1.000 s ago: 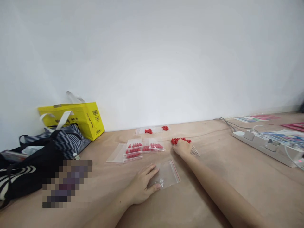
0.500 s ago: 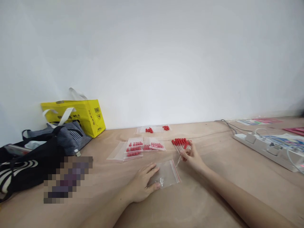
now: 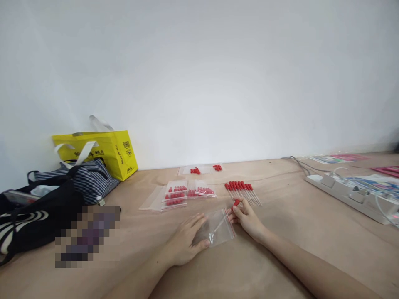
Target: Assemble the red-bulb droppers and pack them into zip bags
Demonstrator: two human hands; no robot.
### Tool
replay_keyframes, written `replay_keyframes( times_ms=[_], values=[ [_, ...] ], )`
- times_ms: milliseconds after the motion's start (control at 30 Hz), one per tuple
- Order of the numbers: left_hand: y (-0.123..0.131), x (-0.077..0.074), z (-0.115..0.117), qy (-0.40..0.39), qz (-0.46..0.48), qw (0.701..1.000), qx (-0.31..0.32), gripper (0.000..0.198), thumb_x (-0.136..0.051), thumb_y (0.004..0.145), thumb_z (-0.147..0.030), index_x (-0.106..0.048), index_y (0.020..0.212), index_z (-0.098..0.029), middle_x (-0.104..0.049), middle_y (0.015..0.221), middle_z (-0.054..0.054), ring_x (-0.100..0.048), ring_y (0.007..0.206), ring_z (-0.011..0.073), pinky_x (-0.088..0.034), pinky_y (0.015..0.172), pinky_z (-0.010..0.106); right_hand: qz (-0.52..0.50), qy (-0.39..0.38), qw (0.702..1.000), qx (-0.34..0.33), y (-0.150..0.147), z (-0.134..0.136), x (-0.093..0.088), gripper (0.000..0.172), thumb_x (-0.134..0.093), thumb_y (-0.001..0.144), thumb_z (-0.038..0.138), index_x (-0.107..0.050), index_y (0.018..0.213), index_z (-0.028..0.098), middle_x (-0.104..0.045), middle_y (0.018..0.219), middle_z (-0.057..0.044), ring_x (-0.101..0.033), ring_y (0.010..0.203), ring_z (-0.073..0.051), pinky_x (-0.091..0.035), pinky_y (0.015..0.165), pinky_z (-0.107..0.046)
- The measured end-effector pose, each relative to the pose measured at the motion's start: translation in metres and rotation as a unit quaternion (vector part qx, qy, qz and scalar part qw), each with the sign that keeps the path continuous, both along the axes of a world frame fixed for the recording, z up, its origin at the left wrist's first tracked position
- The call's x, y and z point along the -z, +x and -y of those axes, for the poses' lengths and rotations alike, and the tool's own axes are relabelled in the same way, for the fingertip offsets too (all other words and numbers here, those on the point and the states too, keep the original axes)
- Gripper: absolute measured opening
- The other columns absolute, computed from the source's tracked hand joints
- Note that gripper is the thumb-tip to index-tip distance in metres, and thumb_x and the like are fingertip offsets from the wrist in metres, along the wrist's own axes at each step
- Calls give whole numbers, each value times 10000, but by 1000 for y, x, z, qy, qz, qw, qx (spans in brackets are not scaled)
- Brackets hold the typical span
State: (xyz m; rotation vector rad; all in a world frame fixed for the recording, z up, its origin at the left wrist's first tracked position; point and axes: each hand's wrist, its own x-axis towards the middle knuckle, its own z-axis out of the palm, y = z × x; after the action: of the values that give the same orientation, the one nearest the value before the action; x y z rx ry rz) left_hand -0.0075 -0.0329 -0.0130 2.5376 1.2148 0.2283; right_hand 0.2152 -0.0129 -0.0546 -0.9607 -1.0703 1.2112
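A clear zip bag [image 3: 218,232] with a red edge lies flat in front of me. My left hand [image 3: 188,241] rests on its left part, fingers apart. At the bag's right edge, my right hand [image 3: 245,216] pinches a red-topped dropper [image 3: 236,203]; its thin clear stem reaches into the bag. Behind the right hand several more red-topped droppers [image 3: 241,187] lie side by side in a row. To the left of them are filled bags of red-topped pieces [image 3: 176,196], partly overlapping.
Farther back, more red-topped pieces [image 3: 195,170] lie on clear bags by the wall. At the left stand a yellow bag [image 3: 126,155], a striped bag [image 3: 96,178] and a black bag [image 3: 40,220]. A white power strip [image 3: 358,197] with cables lies at the right.
My right hand has moved left and nearer with the dropper, whose stem is now inside the bag. More of the row behind shows. My left hand stays on the bag.
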Motion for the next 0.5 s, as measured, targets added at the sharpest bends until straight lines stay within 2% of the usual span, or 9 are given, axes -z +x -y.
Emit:
replay_keyframes(
  times_ms=[167, 233, 367, 500],
  values=[
    [0, 1, -1, 8, 2, 1000, 10, 579, -423, 816, -477, -283, 1315, -218, -282, 1386, 63, -240, 1263, 230, -233, 1026, 416, 85, 14, 995, -56, 1, 3, -6, 431, -655, 566, 499, -480, 788, 175, -470, 538, 71, -426, 413, -51, -357, 409, -195],
    [-1, 2, -1, 10, 3, 1000, 11, 583, -425, 815, -476, -287, 1314, -207, -286, 1384, 69, -239, 1263, 233, -230, 1028, 416, 113, 4, 991, -73, 2, 3, -7, 408, -654, 576, 477, -514, 787, 157, -468, 532, 68, -382, 381, -36, -319, 365, -181],
    [-2, 4, -2, 12, 10, 1000, 7, 597, -434, 812, -470, -268, 1323, -208, -293, 1381, 70, -245, 1259, 244, -240, 1023, 420, 134, -28, 989, -61, 1, 1, -7, 372, -604, 634, 452, -467, 847, 180, -545, 624, 56, -317, 307, -13, -222, 289, -162],
    [-2, 3, -1, 10, 9, 1000, 2, 590, -431, 813, -466, -273, 1321, -210, -300, 1378, 70, -248, 1258, 241, -245, 1019, 426, 147, -31, 987, -62, -2, -3, -4, 343, -605, 624, 456, -425, 744, 190, -541, 566, 67, -334, 284, -26, -216, 277, -160]
  ],
)
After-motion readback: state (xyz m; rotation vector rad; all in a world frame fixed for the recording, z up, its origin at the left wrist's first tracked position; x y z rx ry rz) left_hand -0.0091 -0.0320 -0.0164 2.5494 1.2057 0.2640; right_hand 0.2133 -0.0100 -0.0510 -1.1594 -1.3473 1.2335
